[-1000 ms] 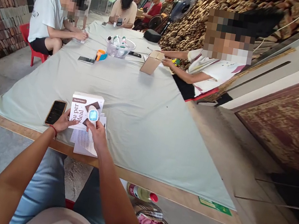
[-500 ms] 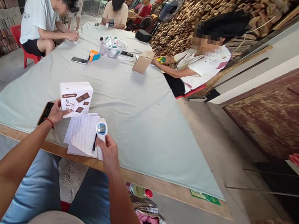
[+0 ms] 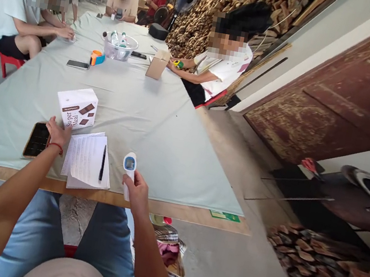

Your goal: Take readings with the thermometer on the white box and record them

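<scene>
My right hand (image 3: 137,190) is closed around the handle of a white infrared thermometer (image 3: 128,171), its small screen facing up, above the table's near edge. My left hand (image 3: 59,133) is at the lower left corner of a white box (image 3: 77,107) printed with brown chocolate pieces. Its thumb is by the box's front and its fingers are spread apart, off the side. Beside that hand lies a dark phone (image 3: 37,140). Handwritten sheets of paper (image 3: 85,159) with a black pen (image 3: 103,163) on top lie between my hands.
A pale cloth covers the long table (image 3: 168,154). Farther along are a phone (image 3: 78,64), an orange-and-blue tape roll (image 3: 97,58), a clear basin of bottles (image 3: 119,52) and a cardboard box (image 3: 158,64). Several people sit around it. A bag (image 3: 170,250) stands on the floor.
The thermometer has moved right, away from the papers, in my right hand. My left hand's fingers have loosened from the white box. The view has turned to the right.
</scene>
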Available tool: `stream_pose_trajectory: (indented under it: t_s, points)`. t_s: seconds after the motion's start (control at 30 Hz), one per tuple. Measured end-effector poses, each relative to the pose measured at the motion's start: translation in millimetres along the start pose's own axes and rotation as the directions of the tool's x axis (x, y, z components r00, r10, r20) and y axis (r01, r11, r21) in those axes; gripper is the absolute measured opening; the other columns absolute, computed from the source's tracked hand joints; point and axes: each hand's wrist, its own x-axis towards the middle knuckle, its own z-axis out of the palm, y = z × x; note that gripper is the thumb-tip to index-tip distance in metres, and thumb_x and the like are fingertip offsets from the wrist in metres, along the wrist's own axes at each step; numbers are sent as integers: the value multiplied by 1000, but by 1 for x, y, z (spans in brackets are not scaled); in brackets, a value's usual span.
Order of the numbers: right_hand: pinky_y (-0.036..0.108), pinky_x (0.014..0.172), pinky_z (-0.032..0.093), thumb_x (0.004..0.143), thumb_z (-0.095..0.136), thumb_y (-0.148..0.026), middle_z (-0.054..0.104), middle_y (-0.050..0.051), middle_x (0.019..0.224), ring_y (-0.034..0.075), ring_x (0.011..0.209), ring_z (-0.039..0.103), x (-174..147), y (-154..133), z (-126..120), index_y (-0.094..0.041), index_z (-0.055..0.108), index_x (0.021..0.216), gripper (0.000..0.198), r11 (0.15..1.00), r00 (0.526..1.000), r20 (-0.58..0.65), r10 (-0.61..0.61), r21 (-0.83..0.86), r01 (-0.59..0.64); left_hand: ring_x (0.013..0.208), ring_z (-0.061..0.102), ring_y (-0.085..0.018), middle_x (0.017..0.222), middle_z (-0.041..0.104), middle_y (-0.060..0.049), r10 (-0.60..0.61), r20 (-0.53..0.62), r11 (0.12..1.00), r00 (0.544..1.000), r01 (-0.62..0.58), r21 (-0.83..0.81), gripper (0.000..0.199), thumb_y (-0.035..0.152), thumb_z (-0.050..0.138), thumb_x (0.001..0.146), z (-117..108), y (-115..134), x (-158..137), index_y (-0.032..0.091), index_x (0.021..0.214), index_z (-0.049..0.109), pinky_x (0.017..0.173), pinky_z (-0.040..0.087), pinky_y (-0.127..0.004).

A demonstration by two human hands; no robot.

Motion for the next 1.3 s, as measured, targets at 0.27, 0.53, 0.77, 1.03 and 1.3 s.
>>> stream_pose_trajectory:
  t_s: [0.27, 0.53, 0.77, 1.03, 1.3]
  points:
    - [39, 86, 47, 73, 62, -47, 68, 10, 108, 28, 100, 60, 33, 30, -5, -18, 64, 117, 53, 909, 986, -83, -146, -405, 101, 111, 58, -27, 111, 63, -8, 221, 397, 956, 891, -278, 91, 29, 38, 74, 75, -8, 9, -72, 23, 99, 66, 105, 42, -46]
    - [39, 84, 45, 81, 61, -30, 59, 17, 113, 30, 103, 59, 59, 34, -5, -13, 62, 123, 45, 502, 971, -77, -227, -864, 49, 128, 50, -37, 131, 61, -12, 216, 673, 849, 707, -476, 228, 56, 48, 85, 61, -15, 12, -83, 25, 110, 71, 116, 24, -57]
    - [44, 91, 42, 84, 61, -33, 60, 19, 117, 32, 110, 55, 59, 26, 15, -13, 60, 121, 41, 438, 899, 10, -437, -871, 223, 130, 47, -38, 134, 58, -13, 194, 708, 865, 679, -459, 203, 55, 46, 87, 61, -14, 12, -84, 26, 110, 73, 116, 19, -61]
    - [33, 77, 47, 90, 57, -26, 70, 15, 102, 26, 93, 65, 57, 17, 83, -17, 62, 115, 28, 379, 943, 278, -181, -865, 328, 141, 32, -38, 144, 50, -9, 235, 758, 800, 608, -564, 204, 38, 47, 73, 78, -15, 16, -90, 33, 113, 72, 117, 10, -62]
    - [35, 89, 49, 86, 36, -15, 68, 9, 107, 22, 98, 63, 66, 27, 54, -20, 63, 124, 47, 708, 905, 293, -309, -565, 424, 140, 31, -39, 141, 52, -8, 265, 801, 659, 536, -707, 256, 31, 45, 55, 92, -16, 26, -97, 32, 114, 72, 113, 8, -68]
